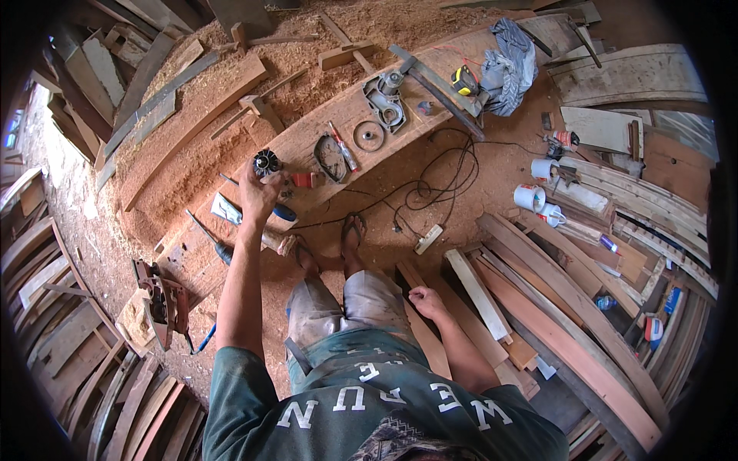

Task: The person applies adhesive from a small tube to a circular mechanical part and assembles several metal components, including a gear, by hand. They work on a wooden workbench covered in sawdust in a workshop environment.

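My left hand (260,190) is closed around a round black finned fan wheel (267,161) with a pale centre, held above the left part of the plank bench (307,201); anything beneath it is hidden. A red block (304,180) lies just right of that hand. Farther right are a dark oval housing (331,158), a red-and-white stick-like tool (344,146), a round gear disc (369,136) and a grey metal casing (386,102). Near my left wrist lie a white packet (226,209) and a long-shafted screwdriver (210,237). Beside my thigh, my right hand (427,301) has curled fingers with nothing visible in them.
A yellow tape measure (464,80) and a crumpled cloth (511,65) lie at the bench's far right. A black cord (421,188) and power strip (428,239) are on the sawdust floor. Stacked boards (530,300) and white buckets (529,197) stand right; a red power tool (163,303) sits left.
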Demonstrator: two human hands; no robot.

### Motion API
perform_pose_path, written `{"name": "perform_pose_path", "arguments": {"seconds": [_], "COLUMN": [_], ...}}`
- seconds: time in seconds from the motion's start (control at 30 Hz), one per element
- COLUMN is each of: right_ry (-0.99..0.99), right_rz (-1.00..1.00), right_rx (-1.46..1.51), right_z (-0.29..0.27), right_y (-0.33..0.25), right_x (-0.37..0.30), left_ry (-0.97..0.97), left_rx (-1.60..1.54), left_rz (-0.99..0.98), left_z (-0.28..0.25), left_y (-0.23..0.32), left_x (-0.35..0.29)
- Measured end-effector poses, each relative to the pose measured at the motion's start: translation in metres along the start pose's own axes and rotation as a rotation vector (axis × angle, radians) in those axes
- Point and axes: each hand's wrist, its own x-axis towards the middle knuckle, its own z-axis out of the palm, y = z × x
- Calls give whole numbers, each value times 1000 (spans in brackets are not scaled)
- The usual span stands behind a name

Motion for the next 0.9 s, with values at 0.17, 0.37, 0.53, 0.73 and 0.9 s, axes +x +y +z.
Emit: {"name": "perform_pose_path", "arguments": {"seconds": [0.17,0.37,0.53,0.73,0.9], "right_ry": [-271,-298,219,749,865], "right_rz": [-2,-114,-441,-1006,-1026], "right_rx": [-238,-416,-59,-95,-312], "right_z": [15,5,-54,-173,-211], "right_y": [14,-23,-133,-344,-441], "right_x": [-6,-6,11,61,120], "left_ry": [139,198,208,157,179], "left_rx": [-22,-67,-16,12,-24], "left_rz": [-7,-218,-221,-279,-468], "left_z": [-2,-45,-70,-76,-66], "left_y": [-13,0,5,23,27], "left_x": [-18,-89,-169,-262,-320]}}
